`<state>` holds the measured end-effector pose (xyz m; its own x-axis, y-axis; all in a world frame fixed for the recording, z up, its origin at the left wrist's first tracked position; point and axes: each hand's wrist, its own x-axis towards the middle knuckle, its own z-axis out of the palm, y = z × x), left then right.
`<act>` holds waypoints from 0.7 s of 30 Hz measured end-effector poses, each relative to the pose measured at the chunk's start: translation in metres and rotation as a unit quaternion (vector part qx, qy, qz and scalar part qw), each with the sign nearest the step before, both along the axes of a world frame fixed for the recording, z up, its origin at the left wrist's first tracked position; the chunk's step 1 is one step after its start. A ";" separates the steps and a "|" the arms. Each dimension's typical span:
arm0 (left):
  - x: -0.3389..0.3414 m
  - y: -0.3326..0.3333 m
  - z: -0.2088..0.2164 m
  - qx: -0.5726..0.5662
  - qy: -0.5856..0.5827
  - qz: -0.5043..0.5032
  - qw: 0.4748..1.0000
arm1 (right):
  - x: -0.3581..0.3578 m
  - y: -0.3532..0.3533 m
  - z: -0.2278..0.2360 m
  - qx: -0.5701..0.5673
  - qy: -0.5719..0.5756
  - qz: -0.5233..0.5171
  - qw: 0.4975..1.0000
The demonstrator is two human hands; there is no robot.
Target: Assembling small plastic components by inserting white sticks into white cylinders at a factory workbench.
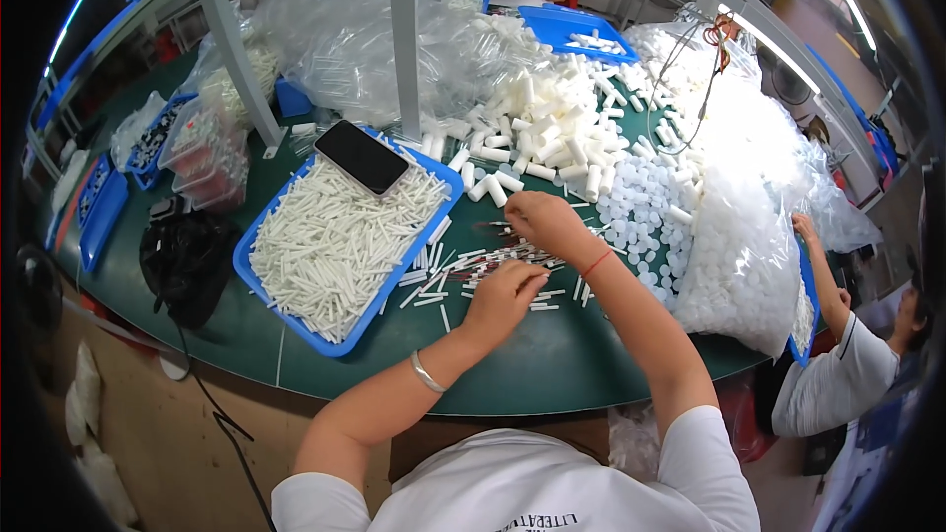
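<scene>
Sorting step, I think: left hand (505, 298) & right hand (545, 222) both pinch small white sticks (463, 271) on green table (552, 365), blue tray (296, 310) at 9 o'clock; next needs a careful pick.

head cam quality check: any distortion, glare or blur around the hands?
Head view: strong fisheye, the grey metal frame post bows and black vignette fills the corners; glare on the clear plastic bags; overhead light even, shadows soft; left hand and right hand slightly soft, the thin white tubes under them smeared.
</scene>
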<state>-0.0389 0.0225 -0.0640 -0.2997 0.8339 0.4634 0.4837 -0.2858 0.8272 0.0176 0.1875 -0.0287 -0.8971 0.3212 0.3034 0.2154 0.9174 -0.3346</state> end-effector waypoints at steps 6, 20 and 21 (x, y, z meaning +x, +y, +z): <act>-0.003 -0.003 0.008 -0.103 -0.228 -0.041 0.967 | 0.055 -0.044 0.040 -0.500 0.267 -0.101 0.817; 0.013 -0.008 0.013 -0.151 -0.325 -0.119 0.926 | 0.102 -0.087 0.011 -0.579 0.355 -0.087 0.729; 0.013 -0.008 0.012 -0.151 -0.327 -0.121 0.925 | 0.103 -0.089 0.009 -0.563 0.340 -0.088 0.748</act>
